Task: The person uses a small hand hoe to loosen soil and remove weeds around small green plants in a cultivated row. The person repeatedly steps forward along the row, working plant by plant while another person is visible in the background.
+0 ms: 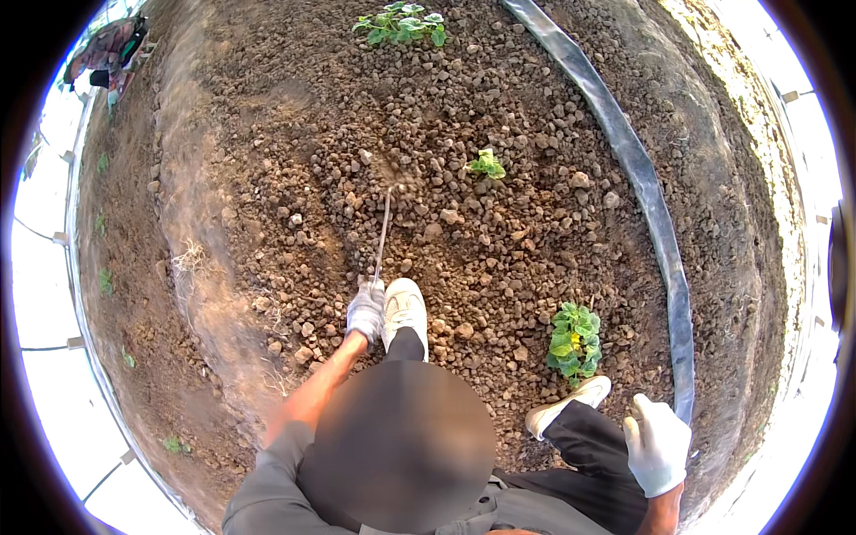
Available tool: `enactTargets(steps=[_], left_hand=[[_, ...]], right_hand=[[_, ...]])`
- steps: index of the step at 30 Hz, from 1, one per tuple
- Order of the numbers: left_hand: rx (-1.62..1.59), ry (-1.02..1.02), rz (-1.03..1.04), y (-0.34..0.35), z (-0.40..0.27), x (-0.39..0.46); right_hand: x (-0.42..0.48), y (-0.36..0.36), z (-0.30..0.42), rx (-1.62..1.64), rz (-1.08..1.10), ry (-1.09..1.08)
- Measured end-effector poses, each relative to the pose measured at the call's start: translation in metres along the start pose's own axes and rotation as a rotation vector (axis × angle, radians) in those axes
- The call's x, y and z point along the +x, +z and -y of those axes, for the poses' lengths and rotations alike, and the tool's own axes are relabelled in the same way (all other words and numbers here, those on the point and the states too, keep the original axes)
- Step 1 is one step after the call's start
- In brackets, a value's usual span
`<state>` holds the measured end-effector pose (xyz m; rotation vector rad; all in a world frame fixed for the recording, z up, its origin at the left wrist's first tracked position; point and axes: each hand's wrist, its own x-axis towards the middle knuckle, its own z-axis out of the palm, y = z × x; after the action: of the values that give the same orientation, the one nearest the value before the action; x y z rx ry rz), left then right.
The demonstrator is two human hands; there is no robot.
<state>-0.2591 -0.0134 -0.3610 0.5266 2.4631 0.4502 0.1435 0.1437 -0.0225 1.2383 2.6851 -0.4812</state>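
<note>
My left hand (366,309), in a dirty whitish glove, grips a thin tool shaft (383,234) beside my left shoe. The shaft reaches forward to the loose soil, where the tool's head is blurred and its kind cannot be made out. My right hand (659,445), in a white glove, is over my right leg with its fingers apart and nothing in it. Near my right shoe (568,404) grows a leafy cucurbit plant (575,341) with a yellow flower. A smaller seedling (488,164) stands ahead, right of the tool's tip.
A flat, dark irrigation hose (635,160) curves along the right side of the cloddy soil (521,254). Another leafy plant (401,25) grows far ahead. Dry roots (190,256) lie on the left. A person (110,50) is at the upper left, near the pale greenhouse wall (43,267).
</note>
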Motion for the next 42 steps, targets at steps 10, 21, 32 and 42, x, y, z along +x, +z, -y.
enactTargets(steps=[10, 21, 32, 42], left_hand=[[-0.132, 0.154, -0.029, -0.052, -0.024, 0.041], [0.203, 0.057, -0.364, -0.125, -0.081, 0.251], [0.164, 0.001, -0.061, -0.050, -0.005, 0.134], [0.164, -0.023, -0.012, -0.057, 0.049, -0.023]], right_hand=[[-0.001, 0.004, 0.003, -0.014, 0.041, -0.002], [0.003, 0.008, 0.003, -0.026, 0.064, -0.011], [0.003, 0.011, 0.013, -0.006, 0.131, 0.010], [0.003, 0.016, 0.015, 0.005, 0.149, 0.025]])
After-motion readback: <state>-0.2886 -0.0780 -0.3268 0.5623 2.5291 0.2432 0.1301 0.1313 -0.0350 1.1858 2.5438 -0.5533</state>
